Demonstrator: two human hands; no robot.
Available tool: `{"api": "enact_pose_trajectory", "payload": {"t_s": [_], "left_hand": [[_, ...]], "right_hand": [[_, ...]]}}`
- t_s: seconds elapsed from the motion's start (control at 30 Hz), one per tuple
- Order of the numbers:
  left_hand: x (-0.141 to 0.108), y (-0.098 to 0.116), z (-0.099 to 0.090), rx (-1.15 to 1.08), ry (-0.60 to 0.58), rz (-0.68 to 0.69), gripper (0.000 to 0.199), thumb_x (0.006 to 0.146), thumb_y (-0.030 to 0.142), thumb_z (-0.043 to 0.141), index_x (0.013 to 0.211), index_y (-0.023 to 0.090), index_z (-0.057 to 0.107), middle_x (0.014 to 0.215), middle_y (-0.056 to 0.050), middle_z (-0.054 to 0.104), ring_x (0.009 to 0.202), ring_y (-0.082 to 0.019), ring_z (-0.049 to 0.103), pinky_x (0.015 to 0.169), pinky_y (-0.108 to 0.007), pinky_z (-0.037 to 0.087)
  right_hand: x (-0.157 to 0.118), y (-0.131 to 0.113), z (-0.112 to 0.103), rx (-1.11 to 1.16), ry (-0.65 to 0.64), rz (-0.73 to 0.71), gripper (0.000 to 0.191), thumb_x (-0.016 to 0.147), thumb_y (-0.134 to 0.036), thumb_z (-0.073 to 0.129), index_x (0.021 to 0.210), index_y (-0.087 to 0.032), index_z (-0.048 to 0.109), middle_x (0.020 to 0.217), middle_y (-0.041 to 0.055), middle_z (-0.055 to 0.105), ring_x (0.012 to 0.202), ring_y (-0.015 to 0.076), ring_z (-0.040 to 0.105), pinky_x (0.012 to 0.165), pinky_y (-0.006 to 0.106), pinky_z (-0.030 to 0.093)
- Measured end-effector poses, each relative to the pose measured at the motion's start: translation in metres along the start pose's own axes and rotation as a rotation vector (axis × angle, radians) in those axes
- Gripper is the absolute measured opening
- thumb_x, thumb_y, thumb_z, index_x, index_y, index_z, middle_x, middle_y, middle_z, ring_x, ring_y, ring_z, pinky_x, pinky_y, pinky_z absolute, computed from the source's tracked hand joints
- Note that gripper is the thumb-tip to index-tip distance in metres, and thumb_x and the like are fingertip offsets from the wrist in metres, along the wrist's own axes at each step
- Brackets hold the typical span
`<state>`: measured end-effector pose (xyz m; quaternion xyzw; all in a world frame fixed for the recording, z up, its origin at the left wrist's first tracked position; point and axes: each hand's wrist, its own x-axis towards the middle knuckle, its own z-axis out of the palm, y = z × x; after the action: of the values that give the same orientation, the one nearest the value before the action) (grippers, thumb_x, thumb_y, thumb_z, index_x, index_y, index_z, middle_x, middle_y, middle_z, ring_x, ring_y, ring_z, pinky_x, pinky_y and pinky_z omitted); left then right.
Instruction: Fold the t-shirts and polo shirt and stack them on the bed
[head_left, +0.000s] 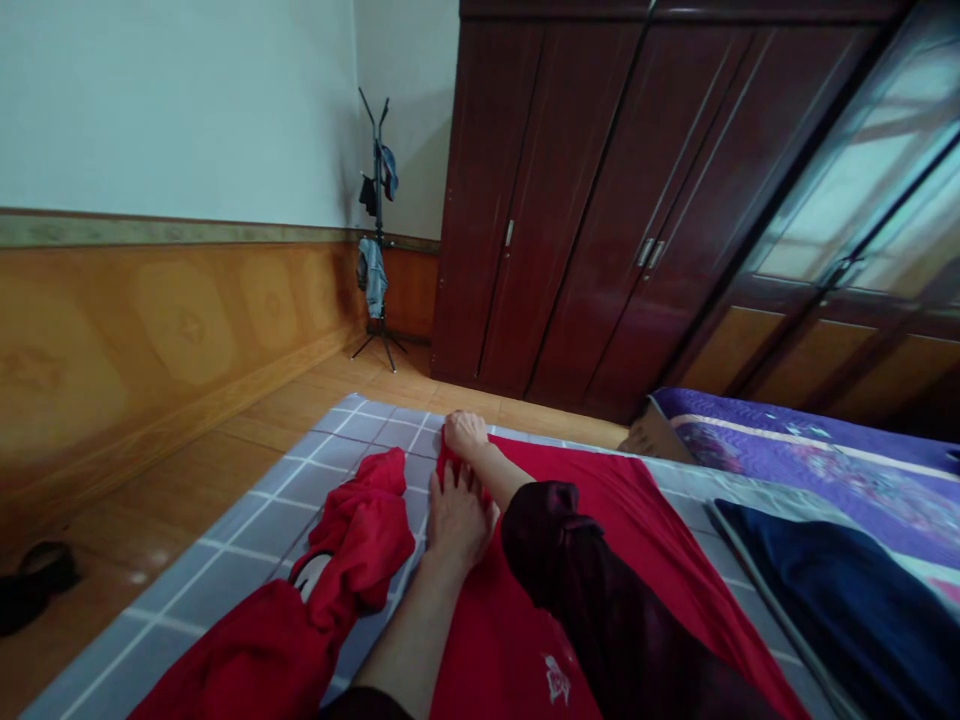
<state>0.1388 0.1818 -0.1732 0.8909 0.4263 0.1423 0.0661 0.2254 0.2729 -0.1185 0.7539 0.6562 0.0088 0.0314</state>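
A red garment (517,640) with a small white print lies spread over the grey checked bed sheet (262,525). My left hand (459,515) rests on its left edge, fingers stretched out and lying flat. Just beyond, my right hand (465,432) is curled over the far left corner of the cloth, its fingertips partly hidden; my right arm crosses above the garment in a dark sleeve. To the left lies a crumpled red piece of clothing (364,520) with a black-and-white patch, apart from both hands.
Dark blue folded cloth (840,590) lies on the right of the bed. Past it is a surface with a purple floral cover (787,450). A coat rack (379,220) stands in the corner beside a dark red wardrobe (585,200). Something black (41,580) is on the wooden floor.
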Motion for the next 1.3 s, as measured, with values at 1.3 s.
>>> {"api": "enact_pose_trajectory", "payload": {"t_s": [1.3], "left_hand": [[-0.004,-0.004,0.003,0.146,-0.084,0.006,0.065,0.092,0.053,0.023,0.144,0.015,0.035,0.151,-0.013,0.030,0.137,-0.038,0.025,0.106,-0.056,0.025]], "right_hand": [[-0.363,0.177,0.049,0.153,0.070,0.129,0.063,0.092,-0.052,0.037,0.145,-0.017,0.032,0.152,0.0109,0.026,0.139,0.0260,0.022,0.112,0.041,0.022]]}}
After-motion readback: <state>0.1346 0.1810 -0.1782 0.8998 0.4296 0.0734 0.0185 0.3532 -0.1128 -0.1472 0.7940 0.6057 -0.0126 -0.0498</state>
